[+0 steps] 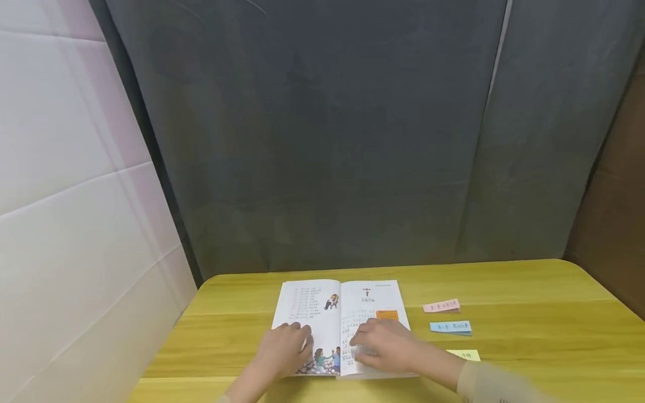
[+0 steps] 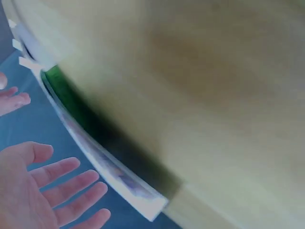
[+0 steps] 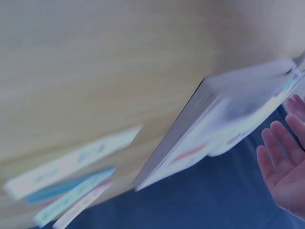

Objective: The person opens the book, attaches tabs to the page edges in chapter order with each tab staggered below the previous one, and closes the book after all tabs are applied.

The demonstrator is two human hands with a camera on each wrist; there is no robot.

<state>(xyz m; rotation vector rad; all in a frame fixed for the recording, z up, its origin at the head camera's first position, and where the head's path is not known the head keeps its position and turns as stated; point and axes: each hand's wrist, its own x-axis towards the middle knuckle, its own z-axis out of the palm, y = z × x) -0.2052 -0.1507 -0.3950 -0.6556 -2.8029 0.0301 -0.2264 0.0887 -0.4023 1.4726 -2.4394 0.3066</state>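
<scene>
Here, relaxed and gripping nothing, my left hand [image 1: 285, 348] at 8 o'clock and right hand [image 1: 384, 344] at 4 hover over the near part of a spread book [image 1: 330, 329] on a wood-grain table [image 1: 221, 322]. Toward 3 o'clock lie a yellow slip [image 1: 466, 355], a blue slip [image 1: 450, 326] and a pink slip [image 1: 441, 305]; at 12 rises a dark backdrop [image 1: 327, 140].

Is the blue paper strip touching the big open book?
Apart. The head view shows yellow tabletop between the blue paper strip and the right edge of the open book.
</scene>
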